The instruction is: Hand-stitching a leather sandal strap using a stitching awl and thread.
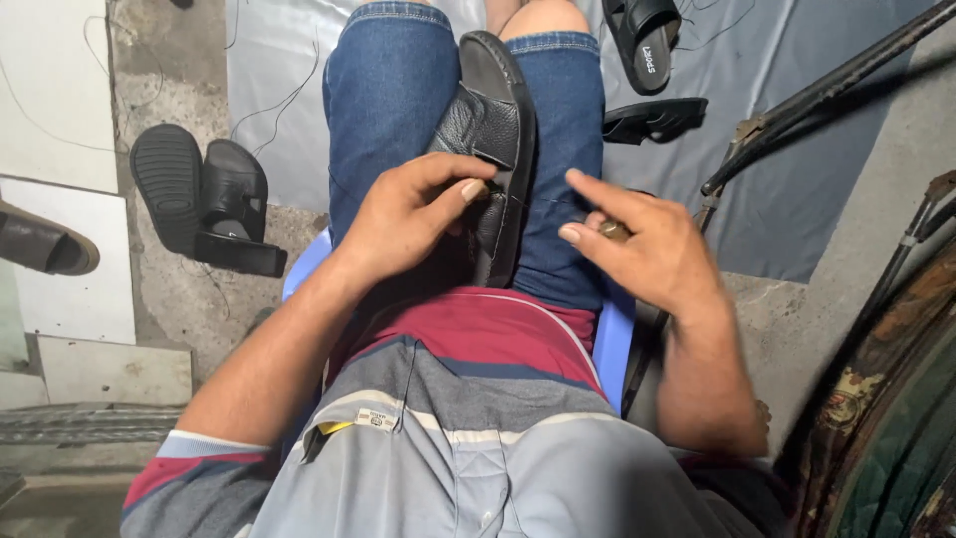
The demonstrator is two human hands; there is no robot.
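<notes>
One black slide sandal [495, 149] lies wedged between the seated person's thighs, resting on the blue denim shorts [383, 110], its leather strap facing the left leg. The left hand [408, 214] is curled over the near end of the sandal, with thumb and fingers pinched together against the strap's edge. The right hand [642, 244] hovers just beside the sandal over the right thigh, half closed, its forefinger stretched toward the sandal and its thumb pressed on a small dark object I cannot make out. A thin thread [543, 199] runs between the sandal and that hand.

I count five more sandals lying about: two black ones [204, 194] stacked together on the concrete floor [159, 80] at the left, a brown one [45, 244] at the far left edge, and two black ones [647, 65] on the grey sheet [797, 169] spread over the ground ahead. The person sits on one blue plastic chair [612, 339]. A dark metal rod [827, 95] slants across the upper right, and white tiles [60, 90] cover the left side of the floor.
</notes>
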